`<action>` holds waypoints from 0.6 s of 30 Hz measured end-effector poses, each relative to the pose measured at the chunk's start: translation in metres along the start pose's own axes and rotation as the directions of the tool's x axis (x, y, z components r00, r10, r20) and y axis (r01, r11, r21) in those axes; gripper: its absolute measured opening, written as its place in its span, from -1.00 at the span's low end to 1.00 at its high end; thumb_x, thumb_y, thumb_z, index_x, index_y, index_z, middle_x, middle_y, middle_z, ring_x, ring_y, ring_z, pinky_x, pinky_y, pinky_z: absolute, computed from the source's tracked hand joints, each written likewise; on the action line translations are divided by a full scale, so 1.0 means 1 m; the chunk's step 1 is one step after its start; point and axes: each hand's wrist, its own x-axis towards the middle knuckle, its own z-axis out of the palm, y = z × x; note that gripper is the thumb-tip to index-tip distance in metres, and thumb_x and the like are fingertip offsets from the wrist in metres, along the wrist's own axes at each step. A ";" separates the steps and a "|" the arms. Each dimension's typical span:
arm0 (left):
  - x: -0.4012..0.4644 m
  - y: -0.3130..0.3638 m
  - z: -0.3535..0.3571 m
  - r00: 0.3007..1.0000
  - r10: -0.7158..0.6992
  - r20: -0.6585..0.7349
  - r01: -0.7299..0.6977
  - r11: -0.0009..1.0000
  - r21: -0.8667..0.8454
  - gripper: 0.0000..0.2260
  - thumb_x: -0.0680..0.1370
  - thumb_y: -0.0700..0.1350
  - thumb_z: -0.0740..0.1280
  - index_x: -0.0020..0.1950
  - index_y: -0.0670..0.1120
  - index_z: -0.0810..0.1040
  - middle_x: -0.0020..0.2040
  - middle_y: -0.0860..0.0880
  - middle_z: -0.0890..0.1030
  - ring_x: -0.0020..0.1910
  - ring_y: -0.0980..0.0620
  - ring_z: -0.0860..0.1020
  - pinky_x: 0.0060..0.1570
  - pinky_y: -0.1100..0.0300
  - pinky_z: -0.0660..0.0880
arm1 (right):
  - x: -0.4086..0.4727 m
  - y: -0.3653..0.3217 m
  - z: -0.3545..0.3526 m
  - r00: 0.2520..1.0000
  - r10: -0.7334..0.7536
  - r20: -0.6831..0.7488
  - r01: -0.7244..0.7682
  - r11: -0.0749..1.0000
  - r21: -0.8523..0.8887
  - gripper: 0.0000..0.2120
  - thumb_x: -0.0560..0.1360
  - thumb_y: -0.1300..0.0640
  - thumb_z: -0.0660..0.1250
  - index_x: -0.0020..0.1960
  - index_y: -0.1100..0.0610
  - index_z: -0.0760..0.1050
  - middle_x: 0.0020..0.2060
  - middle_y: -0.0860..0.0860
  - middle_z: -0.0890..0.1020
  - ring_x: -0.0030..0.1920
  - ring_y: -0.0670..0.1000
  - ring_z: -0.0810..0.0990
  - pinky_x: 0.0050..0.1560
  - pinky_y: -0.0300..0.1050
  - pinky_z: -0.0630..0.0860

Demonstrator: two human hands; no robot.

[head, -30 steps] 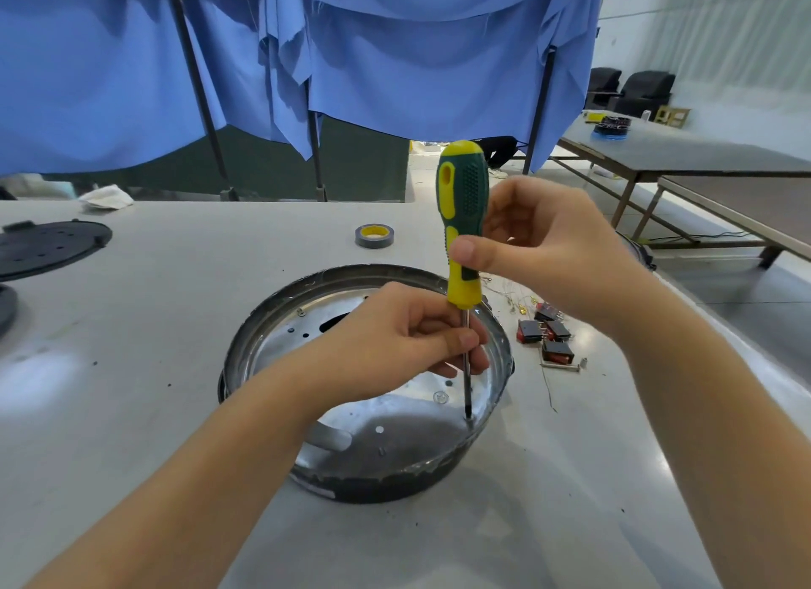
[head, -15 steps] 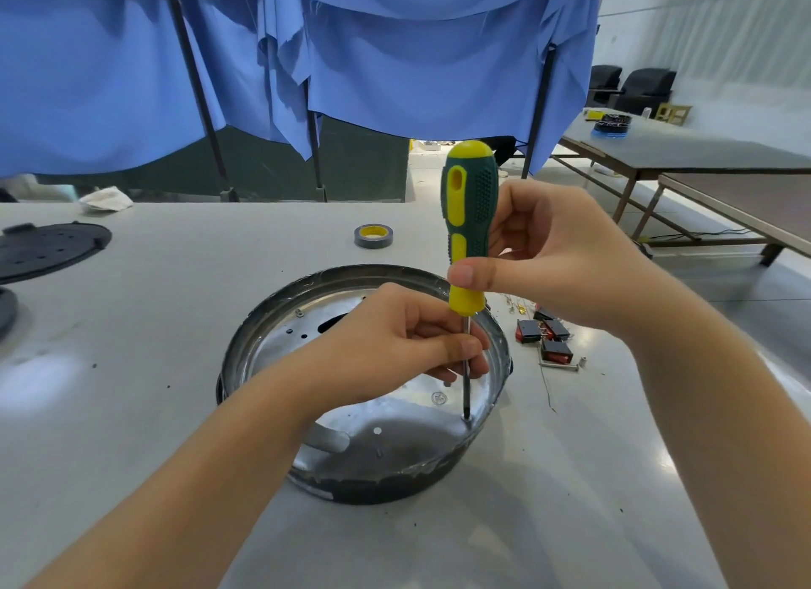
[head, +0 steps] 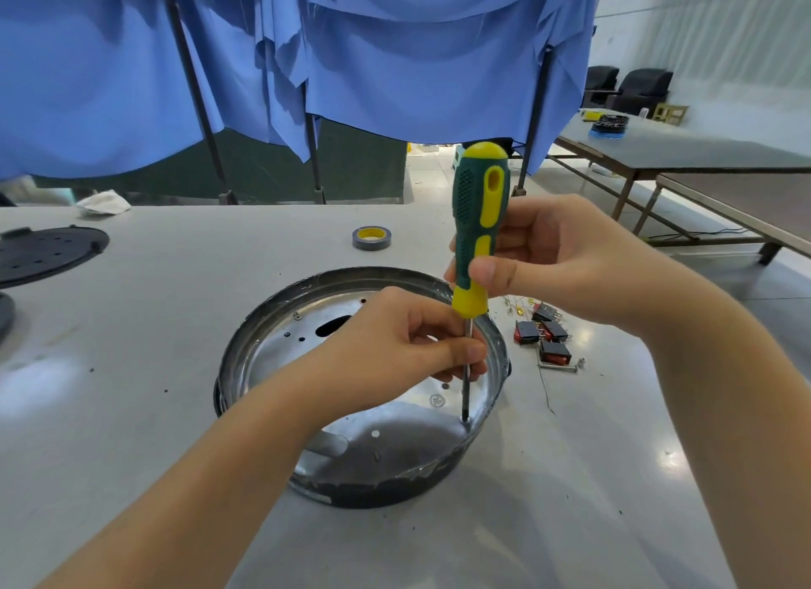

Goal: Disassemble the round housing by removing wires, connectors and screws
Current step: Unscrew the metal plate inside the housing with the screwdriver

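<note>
Housing (head: pixel 263 356): round metal pan, open side up, on the grey table (head: pixel 175 413), centre of view.
Screwdriver (head: pixel 478 220): green and yellow handle, upright, tip on a screw (head: pixel 465 420) at the housing's near right floor.
Right hand (head: pixel 566 264): thumb and fingers clamped round the handle's lower part.
Left hand (head: pixel 395 351): thumb and forefinger pinched on the shaft, over the housing.
Switches (head: pixel 544 336): black and red, loose, just right of the housing.
Tape roll (head: pixel 371 238): beyond the housing.
Black disc (head: pixel 44 250): far left.
</note>
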 end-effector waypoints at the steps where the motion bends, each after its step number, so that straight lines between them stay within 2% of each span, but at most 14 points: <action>1: 0.000 0.000 0.001 1.000 0.003 -0.003 -0.003 1.000 0.007 -0.92 0.53 -0.24 0.38 -0.10 -0.12 0.67 -0.19 -0.05 0.72 -0.17 0.02 0.69 -0.03 0.10 0.63 | 0.000 -0.001 0.001 1.000 -0.004 -0.018 0.003 0.999 -0.033 -0.65 0.27 0.03 0.44 0.03 0.09 0.57 -0.07 0.02 0.71 -0.06 0.01 0.70 -0.04 -0.23 0.61; 4: 0.001 0.002 0.002 1.000 0.010 -0.008 -0.010 0.999 0.030 -0.91 0.53 -0.23 0.38 -0.10 -0.11 0.67 -0.20 -0.03 0.72 -0.20 0.06 0.69 -0.05 0.14 0.63 | 0.001 -0.004 0.006 0.993 -0.033 -0.112 0.017 0.990 -0.142 -0.69 0.22 -0.10 0.46 -0.09 -0.02 0.60 -0.14 -0.09 0.70 -0.14 -0.05 0.69 -0.09 -0.32 0.59; 6: 0.001 0.003 0.002 1.000 0.016 -0.004 -0.016 0.999 0.045 -0.92 0.53 -0.23 0.38 -0.10 -0.12 0.67 -0.20 -0.02 0.72 -0.21 0.08 0.69 -0.07 0.17 0.63 | 0.002 -0.005 0.008 0.989 -0.050 -0.142 0.024 0.984 -0.178 -0.69 0.20 -0.11 0.46 -0.12 0.00 0.61 -0.18 -0.08 0.70 -0.17 -0.04 0.68 -0.07 -0.29 0.60; 9: 0.000 0.003 0.002 1.000 0.014 -0.003 -0.014 0.999 0.033 -0.93 0.52 -0.23 0.40 -0.10 -0.11 0.67 -0.20 -0.03 0.72 -0.21 0.05 0.69 -0.06 0.10 0.63 | 0.000 -0.006 0.008 0.992 -0.051 -0.112 0.030 0.982 -0.188 -0.66 0.19 -0.09 0.46 -0.08 0.00 0.61 -0.16 -0.04 0.71 -0.16 0.01 0.69 -0.04 -0.20 0.62; 14: 0.000 0.003 0.002 0.999 0.012 -0.031 -0.012 1.000 0.012 -0.98 0.46 -0.22 0.46 -0.13 -0.15 0.66 -0.22 -0.08 0.71 -0.21 -0.04 0.69 -0.08 0.02 0.63 | -0.003 -0.005 0.002 0.998 -0.049 -0.040 0.049 0.999 -0.013 -0.58 0.22 0.07 0.48 0.08 0.01 0.55 -0.11 -0.03 0.72 -0.10 0.02 0.71 -0.08 -0.22 0.62; 18: 0.001 0.002 0.002 0.999 0.013 -0.043 -0.013 1.000 0.006 -0.93 0.43 -0.21 0.49 -0.16 -0.20 0.66 -0.25 -0.10 0.70 -0.21 -0.10 0.68 -0.10 0.10 0.63 | -0.003 -0.003 0.001 0.998 -0.029 0.061 0.021 0.991 0.129 -0.60 0.36 0.20 0.39 0.20 0.12 0.49 -0.06 0.06 0.72 -0.03 0.02 0.70 -0.06 -0.22 0.59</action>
